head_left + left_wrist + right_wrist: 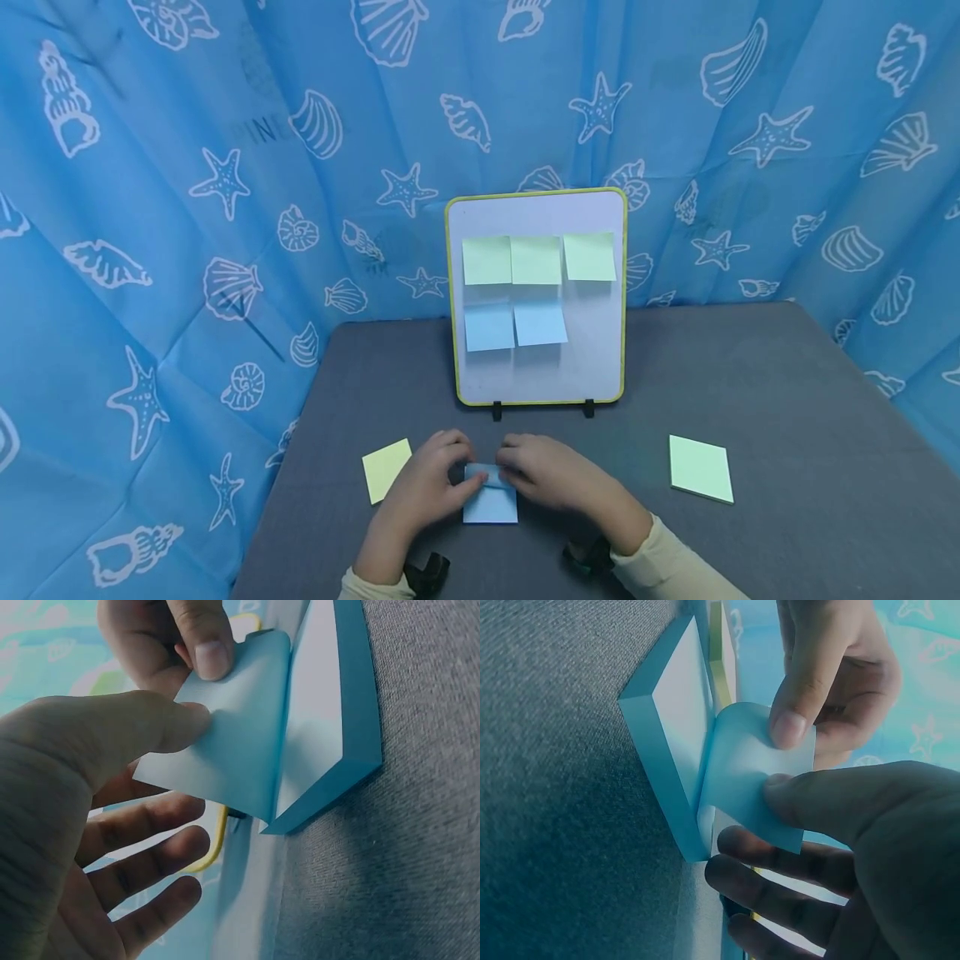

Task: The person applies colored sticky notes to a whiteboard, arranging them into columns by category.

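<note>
A blue sticky-note pad (491, 507) lies on the grey table between the two hands. Its top sheet (244, 727) is bent upward, still joined to the pad along the far edge. My left hand (432, 477) pinches one side of that sheet between thumb and fingers. On the other side my right hand (553, 472) pinches the same sheet, its thumb (780, 796) flat on the paper and its lower fingers spread apart. Both wrist views show the sheet curving away from the thick pad (676, 742).
Beyond the hands stands a whiteboard (540, 379) with a yellow rim, bearing green notes (536, 261) above two blue notes (490, 327). A yellow pad (384, 471) lies by the left hand, a green pad (701, 468) to the right. A shell-print curtain (225, 250) hangs behind the table.
</note>
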### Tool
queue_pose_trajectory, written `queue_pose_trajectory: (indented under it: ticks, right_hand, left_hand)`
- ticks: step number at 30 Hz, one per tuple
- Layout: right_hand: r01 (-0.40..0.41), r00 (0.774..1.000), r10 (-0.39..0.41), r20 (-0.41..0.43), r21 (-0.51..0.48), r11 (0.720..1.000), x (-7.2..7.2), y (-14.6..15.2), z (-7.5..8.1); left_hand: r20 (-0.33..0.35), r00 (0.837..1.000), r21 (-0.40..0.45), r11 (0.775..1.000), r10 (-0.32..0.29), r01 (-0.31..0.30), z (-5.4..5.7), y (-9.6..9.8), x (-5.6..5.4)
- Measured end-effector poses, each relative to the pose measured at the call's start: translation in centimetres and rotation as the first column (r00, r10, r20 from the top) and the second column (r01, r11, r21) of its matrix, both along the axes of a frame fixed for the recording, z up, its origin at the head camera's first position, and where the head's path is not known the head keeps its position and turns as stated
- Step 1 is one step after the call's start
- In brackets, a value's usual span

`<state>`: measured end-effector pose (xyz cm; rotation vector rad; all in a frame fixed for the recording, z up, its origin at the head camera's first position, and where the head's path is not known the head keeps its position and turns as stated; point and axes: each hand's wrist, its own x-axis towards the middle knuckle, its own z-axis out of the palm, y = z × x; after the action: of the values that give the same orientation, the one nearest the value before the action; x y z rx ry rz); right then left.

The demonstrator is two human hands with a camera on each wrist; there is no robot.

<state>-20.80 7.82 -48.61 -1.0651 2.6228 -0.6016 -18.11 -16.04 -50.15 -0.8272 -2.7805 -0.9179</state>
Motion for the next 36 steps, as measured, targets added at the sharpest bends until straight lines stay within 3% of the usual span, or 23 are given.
queue_pose_trajectory:
  ticks: [5,17,29,36]
  right_hand:
    - [0.008,1.000,-0.008,-0.016,-0.019,1.000,-0.1,0.2,0.3]
    - [0.038,0.999,-0.038,0.008,-0.042,0.998,-0.2,0.4,0.5]
    - [0.053,0.998,-0.055,-0.045,-0.040,0.998,-0.2,0.7,0.0]
    - [0.041,0.998,-0.043,-0.048,-0.051,0.998,0.0,0.8,0.0]
  left_hand:
    - [0.006,0.999,-0.004,0.999,0.045,-0.045,0.1,-0.1,-0.1]
    - [-0.103,0.992,0.006,0.997,0.076,-0.076,1.7,-0.4,0.8]
    - [-0.034,0.999,-0.078,0.997,-0.022,0.019,1.1,0.3,3.5]
    - [0.010,0.999,-0.176,0.983,-0.051,0.052,0.7,0.9,4.3]
